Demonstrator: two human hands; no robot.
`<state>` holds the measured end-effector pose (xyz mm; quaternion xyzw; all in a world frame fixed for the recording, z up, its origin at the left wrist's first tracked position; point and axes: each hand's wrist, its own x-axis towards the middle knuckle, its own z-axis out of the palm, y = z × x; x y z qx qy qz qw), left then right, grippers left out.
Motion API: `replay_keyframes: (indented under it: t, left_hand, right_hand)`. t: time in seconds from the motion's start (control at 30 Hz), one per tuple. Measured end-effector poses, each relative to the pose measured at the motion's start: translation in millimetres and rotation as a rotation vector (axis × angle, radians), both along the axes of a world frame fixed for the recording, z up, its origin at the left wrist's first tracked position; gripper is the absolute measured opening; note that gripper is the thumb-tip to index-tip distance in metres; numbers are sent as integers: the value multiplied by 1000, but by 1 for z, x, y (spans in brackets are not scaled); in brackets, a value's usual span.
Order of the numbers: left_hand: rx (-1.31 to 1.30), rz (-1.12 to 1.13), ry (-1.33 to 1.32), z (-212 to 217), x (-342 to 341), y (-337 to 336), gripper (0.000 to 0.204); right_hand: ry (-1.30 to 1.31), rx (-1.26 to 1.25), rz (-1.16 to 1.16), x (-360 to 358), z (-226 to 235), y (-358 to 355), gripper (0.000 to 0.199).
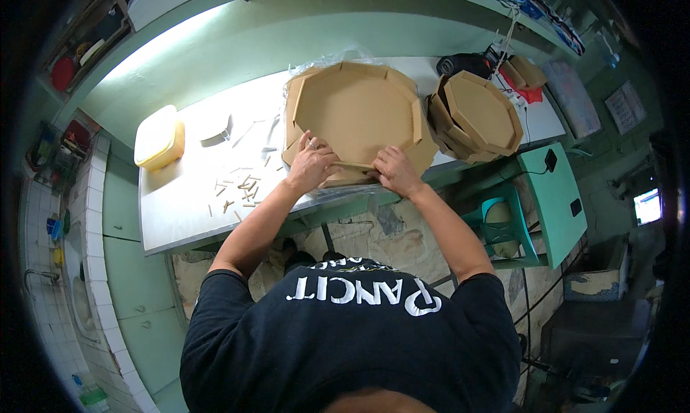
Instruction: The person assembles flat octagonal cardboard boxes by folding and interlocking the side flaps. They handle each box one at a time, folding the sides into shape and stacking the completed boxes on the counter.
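Note:
A large brown octagonal cardboard tray (356, 105) lies on the white table, its raised side flaps standing around a flat middle. More cardboard shows beneath it, with clear plastic wrap (352, 55) behind. At the near edge, my left hand (314, 166) is closed on the left end of the front flap. My right hand (396, 172) pinches the same flap's right end, fingers curled over its upper edge. Between my hands a short stretch of the folded flap (353, 166) is visible. My thumbs are mostly hidden.
Many small cardboard strips (248, 187) lie scattered on the table (172, 208), left of the tray. Farther left stands a yellowish lidded plastic tub (159, 138). Smaller stacked octagonal trays (483, 111) sit at the right. A green plastic chair (507, 223) stands below the table's right end.

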<state>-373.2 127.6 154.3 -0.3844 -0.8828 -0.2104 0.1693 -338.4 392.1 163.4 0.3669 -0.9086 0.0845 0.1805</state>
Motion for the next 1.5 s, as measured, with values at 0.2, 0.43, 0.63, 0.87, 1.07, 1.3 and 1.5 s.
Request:
replay_keyframes:
  t: [0.2,0.43,0.63,0.87,1.07,1.3,1.5]
  left_hand:
    - [440,271,223,27,10,-5,22]
    - [1502,185,-1221,11,18,27,47]
    - [1479,115,-1138,7,0,-16,41]
    - [1134,187,-1113,32,-4,-29,41]
    - [968,290,-850,38,-5,-17,34]
    - [893,263,-869,49,-4,-19,31]
    - [874,313,-728,35,-7,-12,34]
  right_hand:
    - [283,19,-85,-9,29,-27,9]
    - [245,121,-83,-6,41,-68,14]
    - [566,-396,-202,36,87,-42,62]
    - [-134,-1377,-207,48,123,-2,63]
    - [-100,-1433,-217,70,120,-13,47]
    - [-87,-1612,-353,75,107,-21,36]
    - [-42,-1699,-264,69,91,-25,27]
